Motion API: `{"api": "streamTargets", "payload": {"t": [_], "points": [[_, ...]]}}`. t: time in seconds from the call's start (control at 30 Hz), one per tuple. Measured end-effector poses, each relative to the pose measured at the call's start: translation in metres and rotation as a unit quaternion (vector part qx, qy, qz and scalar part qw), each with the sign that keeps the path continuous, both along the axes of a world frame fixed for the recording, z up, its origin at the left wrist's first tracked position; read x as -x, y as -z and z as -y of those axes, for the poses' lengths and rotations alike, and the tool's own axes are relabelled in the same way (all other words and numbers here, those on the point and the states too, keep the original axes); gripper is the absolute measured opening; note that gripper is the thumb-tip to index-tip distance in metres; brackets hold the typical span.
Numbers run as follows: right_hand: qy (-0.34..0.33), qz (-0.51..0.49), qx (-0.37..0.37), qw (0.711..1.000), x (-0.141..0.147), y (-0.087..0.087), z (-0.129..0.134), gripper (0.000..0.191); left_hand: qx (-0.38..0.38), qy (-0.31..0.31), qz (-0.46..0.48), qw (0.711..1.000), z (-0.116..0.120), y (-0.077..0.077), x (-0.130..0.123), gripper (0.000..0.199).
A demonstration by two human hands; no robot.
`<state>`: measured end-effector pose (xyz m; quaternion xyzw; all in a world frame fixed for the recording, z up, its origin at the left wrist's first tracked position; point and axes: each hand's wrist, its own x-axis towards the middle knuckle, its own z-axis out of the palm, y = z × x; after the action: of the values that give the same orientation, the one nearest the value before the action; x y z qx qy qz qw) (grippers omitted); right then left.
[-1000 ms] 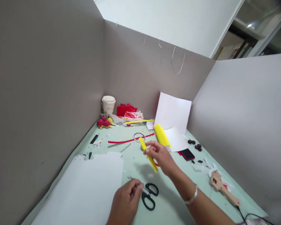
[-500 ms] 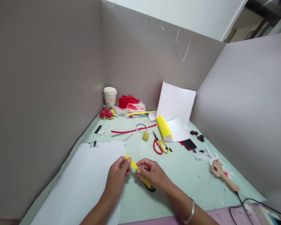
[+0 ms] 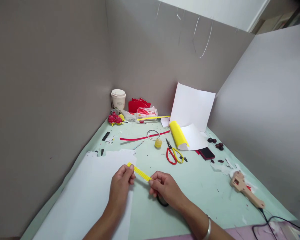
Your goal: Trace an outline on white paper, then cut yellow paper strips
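A yellow strip (image 3: 142, 173) with lengthwise ridges or folds stretches between my two hands, above the table. My left hand (image 3: 122, 180) pinches it near its left end, thumb on top, over the edge of a large white sheet (image 3: 90, 193). My right hand (image 3: 165, 186) pinches the other end between thumb and fingers. Partly hidden beneath my right hand lies a dark round object (image 3: 162, 201). Scissors (image 3: 174, 155) with one red and one yellow handle rest beyond my hands, close to a small yellow round piece (image 3: 158, 143).
Behind are a rolled yellow sheet (image 3: 178, 136), a red strip (image 3: 132, 139), a metal ring (image 3: 153, 134), a lidded cup (image 3: 118, 99) and red flower-like pieces (image 3: 115, 118). At right lie a phone (image 3: 207, 153) and a corded glue gun (image 3: 247, 190). Grey panels (image 3: 140, 53) enclose the table.
My hands have moved apart along the yellow strip, baring more of it between them. The right hand now grips its right end. The view has shifted slightly.
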<state>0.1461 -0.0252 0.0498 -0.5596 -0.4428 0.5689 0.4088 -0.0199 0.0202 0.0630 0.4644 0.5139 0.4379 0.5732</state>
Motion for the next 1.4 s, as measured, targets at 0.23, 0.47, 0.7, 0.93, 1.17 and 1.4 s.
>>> {"api": "streamTargets", "payload": {"t": [0.23, 0.47, 0.7, 0.93, 1.17, 1.4], "points": [[0.020, 0.006, 0.008, 1.000, 0.001, -0.002, 0.000, 0.023, 0.007, 0.007, -0.005, 1.000, 0.000, 0.000, 0.000, 0.041], [0.040, -0.004, 0.007, 0.999, 0.005, -0.001, -0.003, 0.028, -0.009, 0.098, -0.023, 0.995, 0.006, 0.001, -0.010, 0.031], [0.035, -0.004, -0.004, 0.999, 0.005, 0.002, -0.004, 0.033, -0.013, 0.129, -0.050, 0.990, 0.005, 0.000, -0.010, 0.031], [0.027, -0.020, -0.013, 0.999, 0.005, 0.005, -0.004, 0.042, -0.011, 0.140, -0.050, 0.989, 0.003, -0.001, -0.009, 0.036], [0.024, -0.025, -0.019, 0.999, 0.006, 0.006, -0.005, 0.041, -0.020, 0.162, -0.033, 0.986, 0.001, 0.001, -0.007, 0.031], [0.021, -0.016, -0.023, 0.999, 0.004, 0.006, -0.003, 0.039, 0.007, 0.160, -0.014, 0.987, 0.002, -0.001, -0.008, 0.022]]}}
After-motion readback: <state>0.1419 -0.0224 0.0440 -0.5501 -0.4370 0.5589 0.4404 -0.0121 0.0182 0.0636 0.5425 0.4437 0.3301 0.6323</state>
